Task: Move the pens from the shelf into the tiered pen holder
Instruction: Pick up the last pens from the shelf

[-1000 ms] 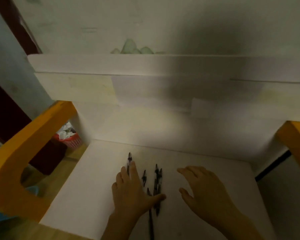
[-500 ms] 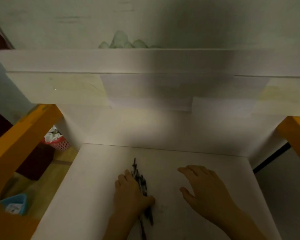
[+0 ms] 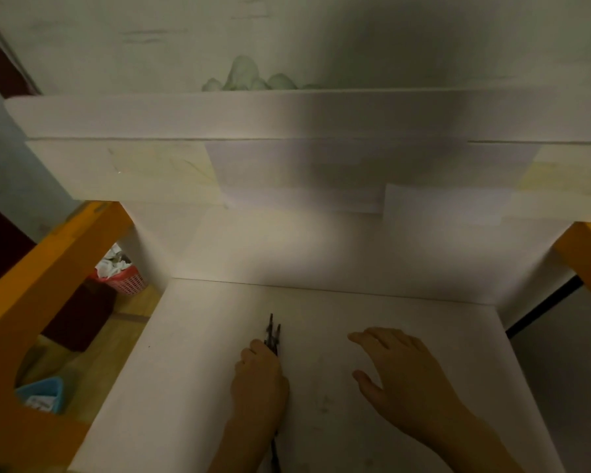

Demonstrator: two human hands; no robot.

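In the head view, the left hand (image 3: 260, 377) is curled around a small bundle of dark pens (image 3: 273, 336) on the white shelf (image 3: 191, 353). The fingers are closed on the pens, and the thin tips come out beyond the knuckles, pointing toward the back wall of the shelf. The other ends of the pens show again below the wrist, near the bottom edge of the picture. How many pens are in the bundle I cannot tell, because the picture is dim and they lie close together.

The right hand (image 3: 400, 373) is well apart from the pens, to the right of them, over the same shelf surface. Its fingers are stretched and a little spread, the thumb is out to the side, and it holds nothing. Whether the palm touches the shelf or only hovers over it I cannot tell.

Above is an upper white shelf board (image 3: 287, 114) with some pale green shapes (image 3: 249, 78) on it, blurred. At both sides there are yellow frame parts (image 3: 48, 268). On the floor at the left stand a red basket (image 3: 123, 285) with crumpled white paper and a light blue container (image 3: 43, 394)
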